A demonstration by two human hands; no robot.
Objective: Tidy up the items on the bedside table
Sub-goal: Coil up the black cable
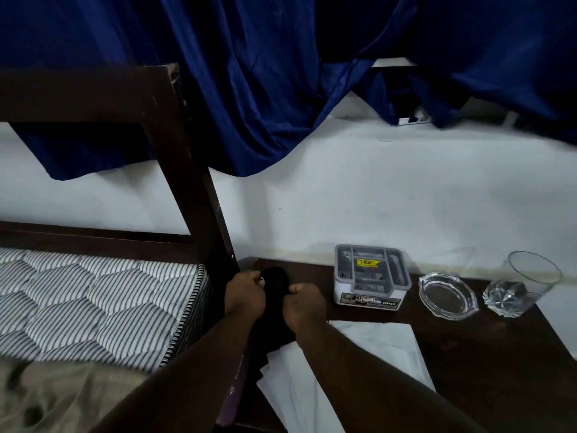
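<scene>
Left hand (pixel 245 295) and right hand (pixel 307 307) both grip 1 black cloth item (pixel 276 278), fingers curled onto its upper end, at the left rear corner of the bedside table (pixel 484 354), beside the bed frame (pixel 199 189). Its lower part overlaps the white sheets (pixel 384 342). Standing to the right, each apart — organizer box (pixel 371 278), glass ashtray (pixel 446 295), glass tumbler (pixel 524 284).

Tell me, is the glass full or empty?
Empty: the glass stands upright beside the ashtray, and its clear wall shows no liquid down to the base.
</scene>
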